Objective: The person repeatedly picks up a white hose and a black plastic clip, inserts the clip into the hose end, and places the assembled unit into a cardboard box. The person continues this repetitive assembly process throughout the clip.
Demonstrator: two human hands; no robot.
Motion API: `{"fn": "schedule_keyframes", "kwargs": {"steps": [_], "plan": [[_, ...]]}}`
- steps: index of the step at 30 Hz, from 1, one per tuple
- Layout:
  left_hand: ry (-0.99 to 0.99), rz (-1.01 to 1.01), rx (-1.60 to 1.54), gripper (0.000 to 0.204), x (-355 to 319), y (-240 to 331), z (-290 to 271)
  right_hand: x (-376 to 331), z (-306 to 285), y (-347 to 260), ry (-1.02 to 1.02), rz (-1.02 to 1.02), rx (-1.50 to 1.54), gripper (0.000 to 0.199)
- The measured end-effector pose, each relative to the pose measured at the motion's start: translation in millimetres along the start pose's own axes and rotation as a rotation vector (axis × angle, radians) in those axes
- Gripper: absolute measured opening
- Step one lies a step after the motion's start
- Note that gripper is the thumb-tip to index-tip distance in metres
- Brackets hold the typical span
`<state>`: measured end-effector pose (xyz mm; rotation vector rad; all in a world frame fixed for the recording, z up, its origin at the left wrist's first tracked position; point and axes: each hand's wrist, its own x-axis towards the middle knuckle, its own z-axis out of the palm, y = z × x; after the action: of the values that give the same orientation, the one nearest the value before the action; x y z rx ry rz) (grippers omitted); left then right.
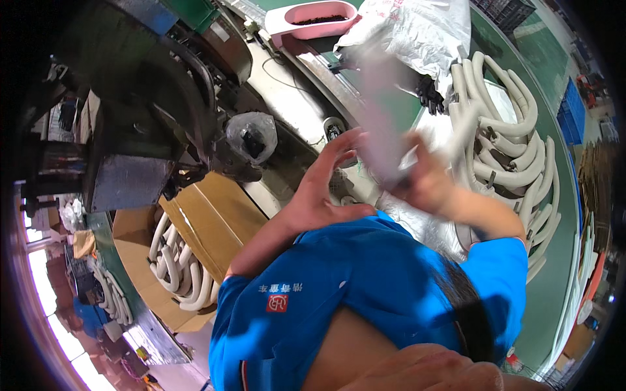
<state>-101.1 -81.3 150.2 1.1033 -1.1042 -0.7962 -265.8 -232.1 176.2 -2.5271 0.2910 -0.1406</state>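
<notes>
My right hand (425, 181), smeared by motion, is closed around the lower end of a long pale grey piece (383, 111). The piece stands roughly upright in the picture and is too blurred for its kind to show. Just left of it, my left hand (321, 192) is empty, with thumb and fingers curved and apart. Its fingertips come close to the piece; whether they touch it I cannot tell. Right of my right hand, a pile of cream curved padded tubes (515, 166) lies on a green table (553, 287).
An open cardboard box (218, 202) with more curved tubes stands at left. Beyond it is a dark machine (130, 176) with a plastic bag (251, 137). A pink container (313, 18) of small dark parts, a white sack (417, 32) and a black glove (429, 94) lie ahead.
</notes>
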Motion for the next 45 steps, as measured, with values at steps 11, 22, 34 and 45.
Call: {"fn": "schedule_keyframes", "kwargs": {"steps": [11,22,34,45], "plan": [[-0.142,-0.403,0.039,0.049,-116.7,80.6,-85.3,154.5,109.2,243.8,0.163,0.144,-0.535,0.029],[0.402,-0.631,0.475,0.045,-120.0,54.7,-62.4,211.4,84.0,176.0,0.037,0.042,-0.474,0.031],[0.332,-0.553,0.561,0.039,-115.3,47.6,-65.5,119.0,87.3,-32.6,-0.336,-0.363,1.196,0.023],[0.324,-0.698,0.493,0.041,-144.1,57.7,-86.4,141.9,100.9,-47.8,-0.486,-0.407,1.121,0.021]]}}
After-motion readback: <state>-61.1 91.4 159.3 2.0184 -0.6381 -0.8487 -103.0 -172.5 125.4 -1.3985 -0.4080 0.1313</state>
